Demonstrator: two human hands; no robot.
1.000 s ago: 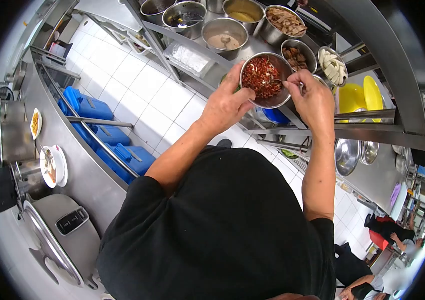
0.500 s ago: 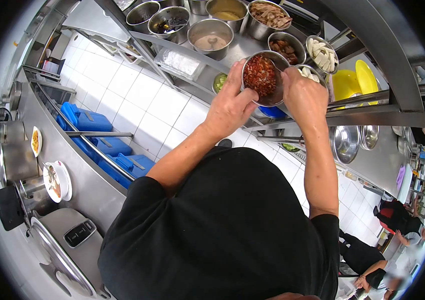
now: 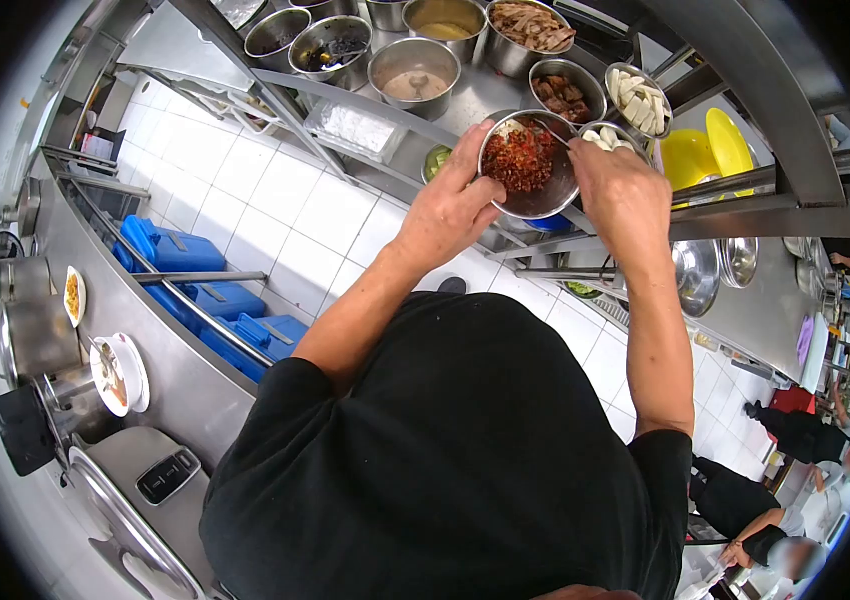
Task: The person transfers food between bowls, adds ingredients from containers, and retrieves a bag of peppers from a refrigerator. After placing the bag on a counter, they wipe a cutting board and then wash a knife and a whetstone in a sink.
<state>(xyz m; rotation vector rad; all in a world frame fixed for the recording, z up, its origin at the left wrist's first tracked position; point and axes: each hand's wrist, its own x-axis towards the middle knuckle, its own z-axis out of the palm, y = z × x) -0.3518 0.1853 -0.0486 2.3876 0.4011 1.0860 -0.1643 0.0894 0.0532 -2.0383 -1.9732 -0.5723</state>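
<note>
My left hand is closed on the left rim of a steel bowl, tilted toward me. Chopped red chili mix sits inside, with some paler bits near its far edge. Between the fingers of my right hand is the thin metal handle of a spoon, reaching into the bowl; its head is hidden. Just beyond the bowl stand a container of brown meat chunks and one of white pieces, partly covered by my right hand.
Several steel containers line the shelf ahead, including sliced meat and a pale sauce. Yellow bowls are at the right. A metal counter with a white bowl runs left, above blue bins. Two people work at lower right.
The chili mix has shifted in the bowl, showing paler bits at its far side. My right hand has moved slightly right and down, and more of the spoon handle shows.
</note>
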